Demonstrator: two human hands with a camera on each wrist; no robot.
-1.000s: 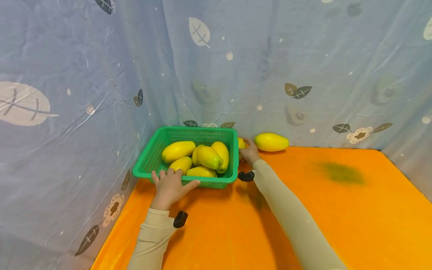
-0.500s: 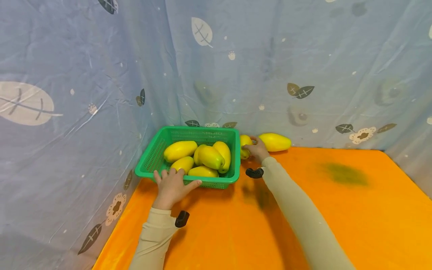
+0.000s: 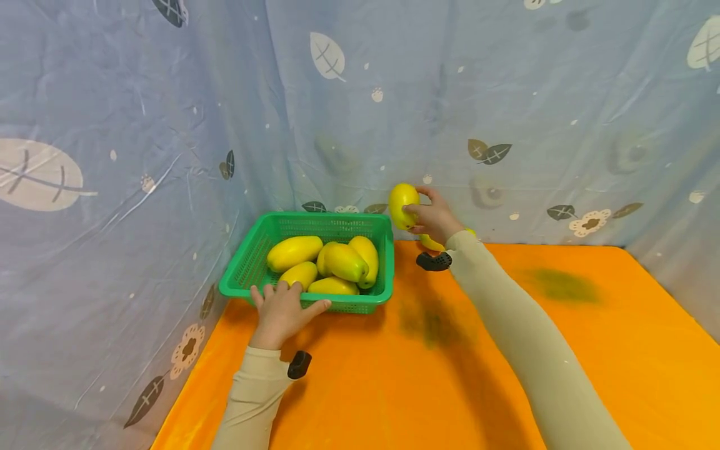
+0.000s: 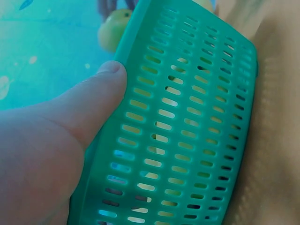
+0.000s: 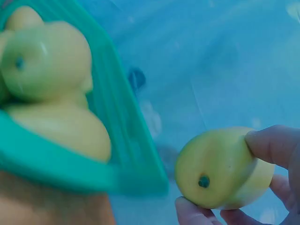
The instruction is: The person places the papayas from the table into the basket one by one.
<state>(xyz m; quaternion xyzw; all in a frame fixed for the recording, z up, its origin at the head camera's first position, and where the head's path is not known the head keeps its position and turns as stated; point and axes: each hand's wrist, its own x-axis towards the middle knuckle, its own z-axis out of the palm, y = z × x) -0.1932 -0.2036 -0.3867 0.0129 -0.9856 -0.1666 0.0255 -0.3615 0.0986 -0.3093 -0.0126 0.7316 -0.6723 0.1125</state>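
Observation:
My left hand [image 3: 279, 317] holds the near rim of a green plastic basket [image 3: 382, 299], fingers over the edge and thumb along it. In the left wrist view the thumb [image 4: 101, 86] lies at the rim, above the slotted wall. Several yellow papayas [image 3: 295, 251] lie inside the basket. My right hand [image 3: 440, 217] grips another papaya [image 3: 402, 205] between thumb and fingers, raised off the table just right of the basket. Its dark stem end [image 5: 204, 181] shows in the right wrist view. One more papaya [image 3: 430, 244] is on the table behind, mostly covered by the right hand and sleeve.
The orange-covered table [image 3: 500, 319] stretches to the right, with a dark greenish patch [image 3: 564, 285] on it. A blue patterned curtain [image 3: 360, 125] stands close behind the basket and along its left side.
My right hand has lifted the papaya from beside the basket, moving up and baring its whole front. The left hand stays on the rim.

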